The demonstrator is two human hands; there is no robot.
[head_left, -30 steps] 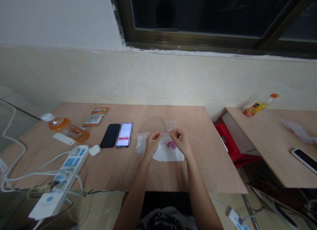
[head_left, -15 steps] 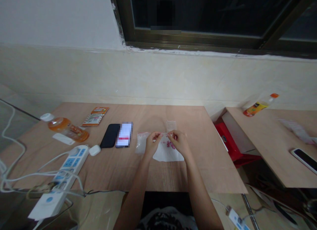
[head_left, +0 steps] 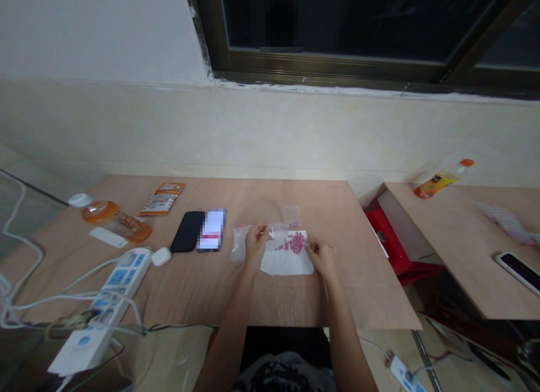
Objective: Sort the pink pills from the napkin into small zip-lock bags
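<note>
Both forearms are bare, with no sleeves, watch or rings visible. Well behind the fingers, a dark garment with a pale pattern covers the lap.

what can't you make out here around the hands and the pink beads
- Head view: whether the left hand pinches the small clear bag; its fingers cover the bag's mouth.
- Head view: what the right hand holds at its fingers, if anything; too small.
- Head view: the count of pink beads on the white sheet; too small and clustered.
- Head view: the lit phone screen; blurred out.
</note>
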